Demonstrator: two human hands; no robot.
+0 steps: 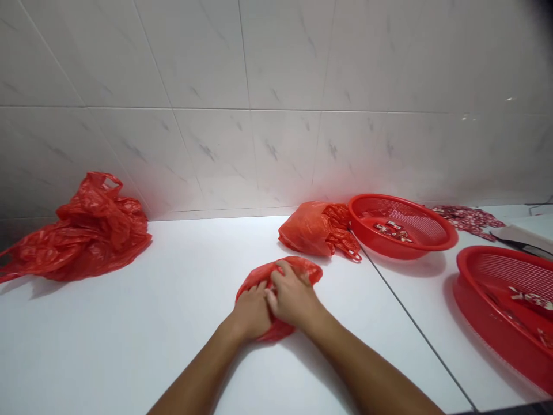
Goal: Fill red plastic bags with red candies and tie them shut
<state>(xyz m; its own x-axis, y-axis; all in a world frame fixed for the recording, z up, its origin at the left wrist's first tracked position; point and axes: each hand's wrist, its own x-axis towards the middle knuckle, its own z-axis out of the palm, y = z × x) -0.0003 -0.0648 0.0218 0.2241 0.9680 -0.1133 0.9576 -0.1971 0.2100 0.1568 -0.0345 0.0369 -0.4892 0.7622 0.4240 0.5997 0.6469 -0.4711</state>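
Note:
A red plastic bag [280,331] lies bunched on the white tabletop under both of my hands. My left hand [253,311] is closed on the near left part of the bag, its fingers curled into the film. Right beside it, my right hand [294,295] grips the bag from the right, thumb close to the left hand's fingers. The two hands touch or nearly touch. What the bag contains, if anything, is hidden by the film and my hands.
Behind my hands sits a filled red plastic bag [305,230], against a red basket [401,249] with small patterned pieces inside. Another red basket [488,311] stands nearer right. Patterned cloth [466,219] lies behind. A crumpled heap of red bags [103,230] is at left, near the tiled wall [207,155].

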